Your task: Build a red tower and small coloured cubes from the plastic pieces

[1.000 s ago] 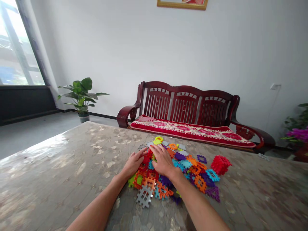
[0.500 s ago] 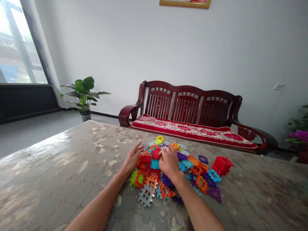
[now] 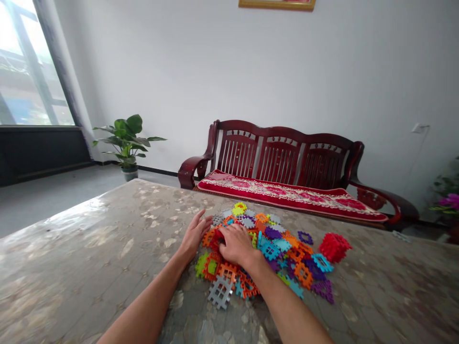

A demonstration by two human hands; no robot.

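The right hand (image 3: pixel 234 243) covered some of the toothed pieces (image 3: pixel 283 244), and whether it gripped one could not be told. The near edge of the table (image 3: pixel 107 263) fell outside the view; its far edge hid the lower part of the settee (image 3: pixel 278 155). Near that edge, a grey item (image 3: pixel 400 236) looked too blurred to identify.

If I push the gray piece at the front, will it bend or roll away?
The gray piece probably won't bend much: its straight bars look like molded plastic. It likely won't roll, because it's flat rather than round. Its toothed edges might catch on the orange piece just behind it.
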